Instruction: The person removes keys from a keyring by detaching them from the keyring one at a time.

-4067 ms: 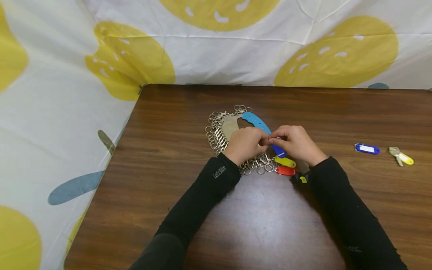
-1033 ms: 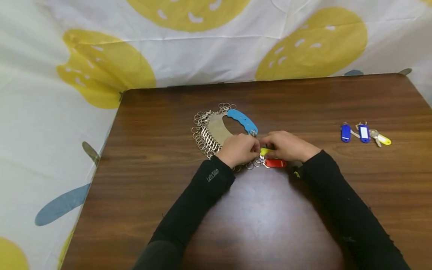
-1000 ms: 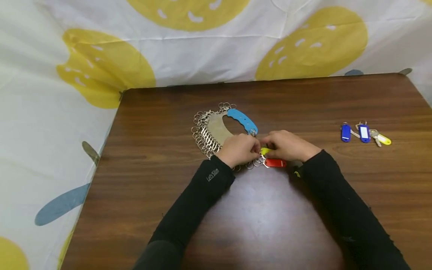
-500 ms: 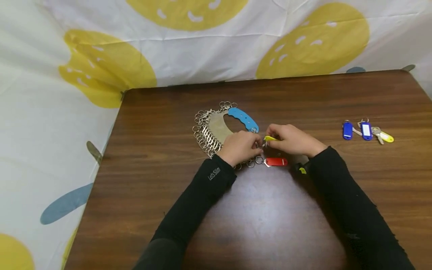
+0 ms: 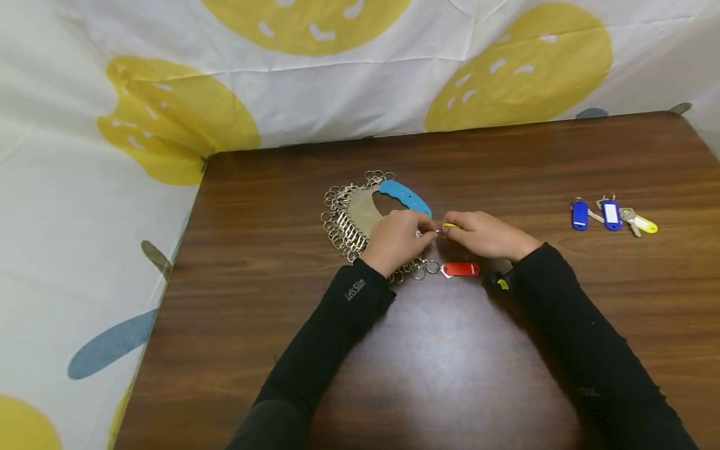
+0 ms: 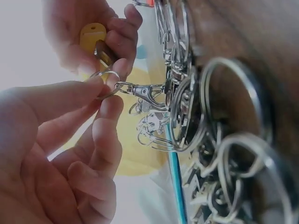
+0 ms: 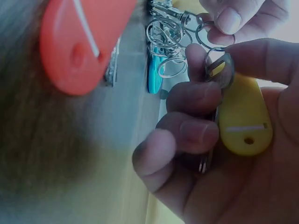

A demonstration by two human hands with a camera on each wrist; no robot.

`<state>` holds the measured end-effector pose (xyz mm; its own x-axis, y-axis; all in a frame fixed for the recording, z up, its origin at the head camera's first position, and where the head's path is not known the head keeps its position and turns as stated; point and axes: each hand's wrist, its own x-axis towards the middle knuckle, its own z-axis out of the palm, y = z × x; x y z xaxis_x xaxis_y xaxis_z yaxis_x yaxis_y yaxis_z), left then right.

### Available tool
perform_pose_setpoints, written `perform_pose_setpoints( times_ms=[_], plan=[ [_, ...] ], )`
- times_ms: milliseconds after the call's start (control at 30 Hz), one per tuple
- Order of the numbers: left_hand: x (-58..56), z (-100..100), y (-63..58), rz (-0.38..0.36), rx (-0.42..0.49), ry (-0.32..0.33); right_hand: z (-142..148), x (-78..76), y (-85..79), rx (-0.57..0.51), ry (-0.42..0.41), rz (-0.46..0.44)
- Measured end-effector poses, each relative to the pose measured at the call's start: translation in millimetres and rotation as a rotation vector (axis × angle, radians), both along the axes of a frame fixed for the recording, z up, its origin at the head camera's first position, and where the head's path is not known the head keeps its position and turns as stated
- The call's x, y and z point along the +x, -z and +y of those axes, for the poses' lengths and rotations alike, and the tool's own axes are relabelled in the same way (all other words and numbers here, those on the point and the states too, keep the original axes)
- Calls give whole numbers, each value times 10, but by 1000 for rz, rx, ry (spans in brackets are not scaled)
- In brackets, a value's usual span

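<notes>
There was the yellow tag (image 7: 245, 116), tucked in the right hand (image 5: 486, 236) just right of the blue handle (image 5: 405, 195), its key (image 7: 225, 72) in there too. That hand was well closed, thumb and fingertip pinching by the tag's small ring (image 7: 206, 59), other fingers curled over the key. And the left hand (image 5: 396, 240), just nearer the person than the handle, had thumb and fingertip pinched on a larger ring (image 7: 198, 36), its other fingers loosely bent! A swivel clip (image 6: 145, 90) ran from that ring back to the holder.

The two rings met right there between the hands; linked or merely touching, I couldn't tell. Working that join looked to be the step in hand, and the next move, I judged, called for a steady left pinch and a fine right-hand turn of the small ring.

Farther out, the metal plate (image 5: 362, 211) fanned its clips left of the handle, the red tag (image 5: 461, 269) lay nearer the person and rightward of it, and well to its right sat two blue tags (image 5: 611, 215) and another yellow tag (image 5: 647, 225).
</notes>
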<state>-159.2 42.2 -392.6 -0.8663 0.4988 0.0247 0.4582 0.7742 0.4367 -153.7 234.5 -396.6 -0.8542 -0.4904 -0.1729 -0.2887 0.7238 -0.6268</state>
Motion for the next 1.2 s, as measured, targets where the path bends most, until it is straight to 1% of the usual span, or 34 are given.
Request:
perform_pose_setpoints(
  times_ms=[167, 300, 400, 500, 600, 667, 867, 1000, 1100, 1200],
  plan=[
    [8, -12, -27, -57, 69, -32, 7, 0, -16, -37, 7, -12],
    [7, -14, -54, -105, 90, -30, 3, -8, -14, -66, 16, 3],
    [0, -17, -65, -139, 82, -14, -4, -20, -12, -72, 15, 25],
    [-7, -24, -57, -162, 44, 11, -14, -22, -16, -72, 8, 47],
    [-14, -28, -36, -159, 10, 35, -18, -15, -19, -74, 11, 51],
    [-14, -29, -27, -146, 8, 30, -19, -10, -21, -81, 16, 44],
    [-2, -34, -27, -94, 80, -46, -21, -8, -12, -96, 12, 30],
    [1, -40, -35, -87, 96, -66, -32, -2, -7, -101, -8, 40],
    [2, -42, -43, -95, 78, -62, -38, -3, 2, -106, -10, 40],
    [3, -40, -47, -100, 30, -39, -41, -8, 11, -123, 10, 49]
  ],
)
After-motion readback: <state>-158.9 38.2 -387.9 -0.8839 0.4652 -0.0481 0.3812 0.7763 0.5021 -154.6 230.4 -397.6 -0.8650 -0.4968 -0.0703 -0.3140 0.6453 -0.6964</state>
